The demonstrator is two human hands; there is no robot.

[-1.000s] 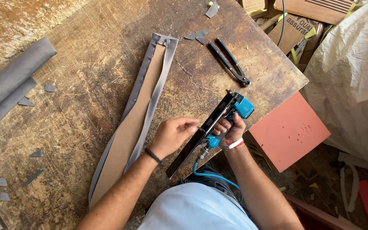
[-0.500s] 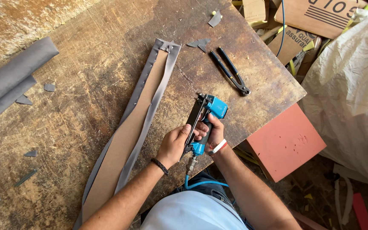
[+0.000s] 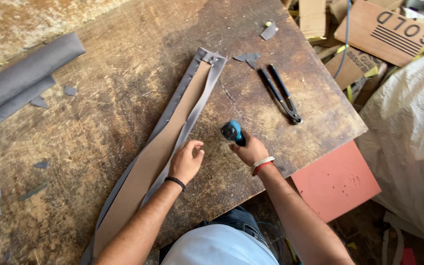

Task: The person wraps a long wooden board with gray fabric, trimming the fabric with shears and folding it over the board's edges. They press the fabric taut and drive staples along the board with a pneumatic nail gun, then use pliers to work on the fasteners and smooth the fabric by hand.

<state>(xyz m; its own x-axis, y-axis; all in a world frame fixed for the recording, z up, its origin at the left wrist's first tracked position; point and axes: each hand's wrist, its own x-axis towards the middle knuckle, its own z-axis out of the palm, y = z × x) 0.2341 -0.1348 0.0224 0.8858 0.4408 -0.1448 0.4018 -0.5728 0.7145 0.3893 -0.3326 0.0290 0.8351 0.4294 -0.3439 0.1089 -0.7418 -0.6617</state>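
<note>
Head view, only view. Worn wooden workbench, seen from above. Long cardboard strip wrapped along its edges in grey fabric, lying diagonally across the bench, top end near the far middle, lower end running off the near left.

Risk first: fabric edge apt to slip off the strip if pressure from the left hand eases; stapler nose close to those fingers, so a misfire or a skewed staple plausible if tool tilts. Hose below the bench edge liable to snag.

Left hand: palm down, fingers loosely spread, tips resting on the right fabric edge of the strip. Nothing gripped.

Right hand: fingers wrapped tight around a blue pneumatic stapler, just right of the strip. Nose hidden from this angle; contact with the bench possibly, cannot tell.

Elsewhere: black pliers well apart to the right, grey fabric roll far left, grey scraps scattered, red foam slab beside the bench corner.
</note>
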